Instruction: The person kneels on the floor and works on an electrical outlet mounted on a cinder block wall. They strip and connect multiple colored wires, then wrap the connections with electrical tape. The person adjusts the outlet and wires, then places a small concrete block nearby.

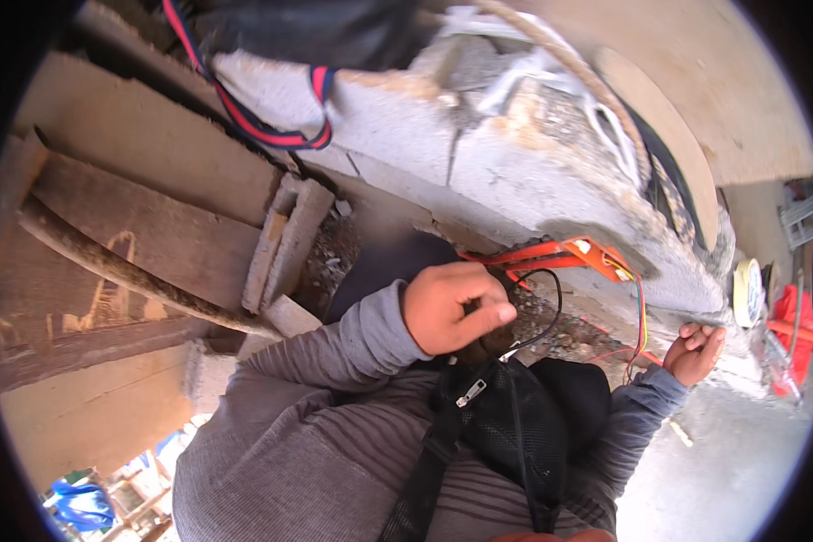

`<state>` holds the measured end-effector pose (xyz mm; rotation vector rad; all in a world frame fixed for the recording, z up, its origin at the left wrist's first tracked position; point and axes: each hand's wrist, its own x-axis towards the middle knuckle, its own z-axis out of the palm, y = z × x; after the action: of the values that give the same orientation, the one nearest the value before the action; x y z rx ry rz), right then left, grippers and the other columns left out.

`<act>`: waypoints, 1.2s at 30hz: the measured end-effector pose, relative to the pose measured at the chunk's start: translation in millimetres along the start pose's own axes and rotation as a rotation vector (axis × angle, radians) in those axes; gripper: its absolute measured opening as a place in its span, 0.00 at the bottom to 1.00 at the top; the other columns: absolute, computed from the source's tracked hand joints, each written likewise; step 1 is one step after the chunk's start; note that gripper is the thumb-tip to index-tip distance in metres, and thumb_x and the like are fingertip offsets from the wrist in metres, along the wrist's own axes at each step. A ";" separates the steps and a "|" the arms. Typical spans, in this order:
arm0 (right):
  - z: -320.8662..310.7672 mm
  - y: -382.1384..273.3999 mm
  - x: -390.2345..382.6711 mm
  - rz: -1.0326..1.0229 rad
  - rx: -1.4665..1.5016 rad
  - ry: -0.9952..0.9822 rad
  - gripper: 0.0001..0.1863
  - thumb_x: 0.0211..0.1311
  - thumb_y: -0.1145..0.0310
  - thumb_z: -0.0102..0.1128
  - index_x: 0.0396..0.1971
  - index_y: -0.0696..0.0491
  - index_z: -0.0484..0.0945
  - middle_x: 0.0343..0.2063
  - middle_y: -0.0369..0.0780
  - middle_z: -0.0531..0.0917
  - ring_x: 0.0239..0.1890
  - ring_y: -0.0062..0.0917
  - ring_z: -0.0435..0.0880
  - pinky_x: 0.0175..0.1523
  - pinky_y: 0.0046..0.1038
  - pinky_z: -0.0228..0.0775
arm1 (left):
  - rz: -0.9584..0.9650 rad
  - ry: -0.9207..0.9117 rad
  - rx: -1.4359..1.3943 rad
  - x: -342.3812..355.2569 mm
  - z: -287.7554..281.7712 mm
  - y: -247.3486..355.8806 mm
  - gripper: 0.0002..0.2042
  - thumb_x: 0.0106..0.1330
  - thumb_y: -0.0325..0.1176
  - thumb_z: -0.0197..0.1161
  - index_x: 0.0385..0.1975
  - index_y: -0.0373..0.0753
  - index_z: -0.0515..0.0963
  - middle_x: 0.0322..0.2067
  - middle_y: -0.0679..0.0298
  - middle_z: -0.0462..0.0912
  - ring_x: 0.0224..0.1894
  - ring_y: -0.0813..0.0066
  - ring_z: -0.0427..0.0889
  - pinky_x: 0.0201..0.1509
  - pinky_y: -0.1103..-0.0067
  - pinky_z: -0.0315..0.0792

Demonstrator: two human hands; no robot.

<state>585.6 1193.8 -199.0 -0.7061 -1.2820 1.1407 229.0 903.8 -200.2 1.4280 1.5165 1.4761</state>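
Observation:
My left hand (453, 308) is over the front of the black mesh bag on my chest, its fingers curled and thumb pressed in. Whatever it may hold is hidden. A thin black cord (558, 312) loops up beside it from the black mesh bag (492, 425). Out to the right, my right hand (694, 354) is closed by the foot of the block wall, and I cannot make out anything in its fingers. Between the hands, an orange electrical box (596, 256) with orange conduit sits against the wall, with red, yellow and dark wires (641, 316) hanging from it.
A low wall of pale blocks (542, 172) crosses ahead, with a striped strap (271, 137) over it. Wooden boards (135, 199) and a curved pole (135, 262) stand left. Rubble (330, 253) lies at the wall's base. At right are a tape roll (747, 292) and a red item (793, 334).

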 end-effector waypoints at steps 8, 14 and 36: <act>18.7 -19.6 -8.9 0.145 -0.124 0.173 0.15 0.76 0.55 0.56 0.36 0.53 0.77 0.22 0.34 0.78 0.25 0.22 0.75 0.35 0.27 0.70 | 0.075 -0.127 -0.161 -23.4 -35.5 -13.3 0.09 0.66 0.36 0.69 0.31 0.38 0.82 0.25 0.61 0.79 0.27 0.65 0.81 0.33 0.72 0.74; 140.8 -40.1 -80.0 -0.160 -0.473 0.479 0.18 0.77 0.56 0.54 0.29 0.53 0.72 0.18 0.31 0.67 0.21 0.15 0.63 0.26 0.20 0.55 | 0.012 -0.100 -0.248 -23.8 -51.5 -10.3 0.08 0.66 0.35 0.69 0.31 0.36 0.82 0.26 0.61 0.81 0.27 0.68 0.82 0.31 0.75 0.74; 206.1 58.8 -64.5 -0.235 -0.377 0.995 0.26 0.81 0.54 0.40 0.55 0.65 0.68 0.53 0.53 0.71 0.56 0.40 0.71 0.64 0.41 0.61 | 0.149 0.121 0.729 103.2 40.3 5.7 0.16 0.64 0.47 0.68 0.25 0.40 0.82 0.18 0.55 0.82 0.21 0.50 0.83 0.27 0.60 0.76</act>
<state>378.4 1116.6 -234.0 -1.1667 -0.6741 0.2394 241.1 1011.5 -176.6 1.9090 2.2032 1.1418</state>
